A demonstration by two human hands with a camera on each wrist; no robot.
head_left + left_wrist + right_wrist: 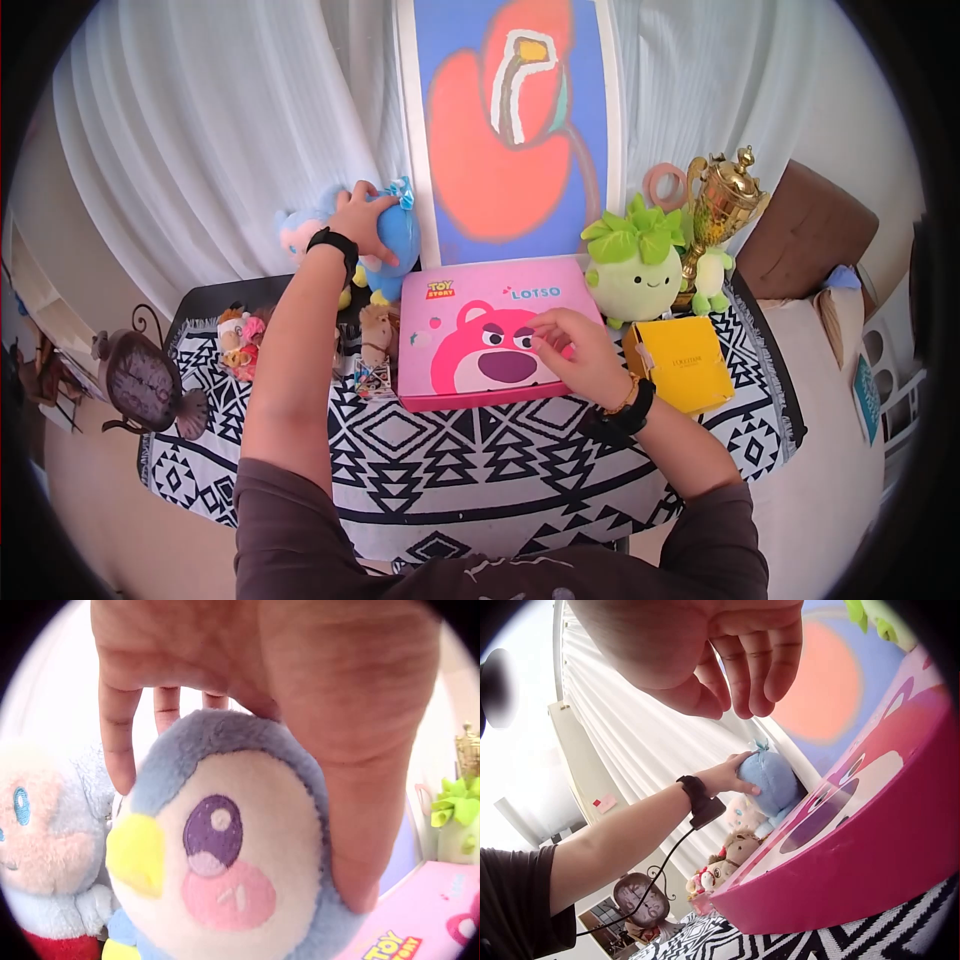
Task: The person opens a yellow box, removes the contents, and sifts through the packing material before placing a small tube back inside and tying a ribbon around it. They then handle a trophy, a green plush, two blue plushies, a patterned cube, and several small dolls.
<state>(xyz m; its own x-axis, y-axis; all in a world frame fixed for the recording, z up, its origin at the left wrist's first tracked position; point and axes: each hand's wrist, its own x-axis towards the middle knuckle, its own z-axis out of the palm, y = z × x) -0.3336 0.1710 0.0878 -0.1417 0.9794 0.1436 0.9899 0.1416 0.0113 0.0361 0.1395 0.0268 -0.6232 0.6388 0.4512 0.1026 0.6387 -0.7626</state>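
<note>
A blue penguin plush (255,787) with a yellow beak and pink cheek stands at the back of the table, left of the painting. My left hand (362,222) grips its head from above, thumb down one side and fingers round the other. A second, pale blue and pink plush (46,825) sits beside the penguin. Over the pink Lotso box (545,275) hovers my right hand (580,350), its fingers loosely bent with nothing in them, as the right wrist view also shows.
Right of the box stand a green leafy plush (635,280), a gold trophy (722,205) and a yellow box (690,370). Small dolls (238,345) and a horse figure (377,335) sit at left. The painting (470,190) leans behind. A dark ornate clock (145,380) stands far left.
</note>
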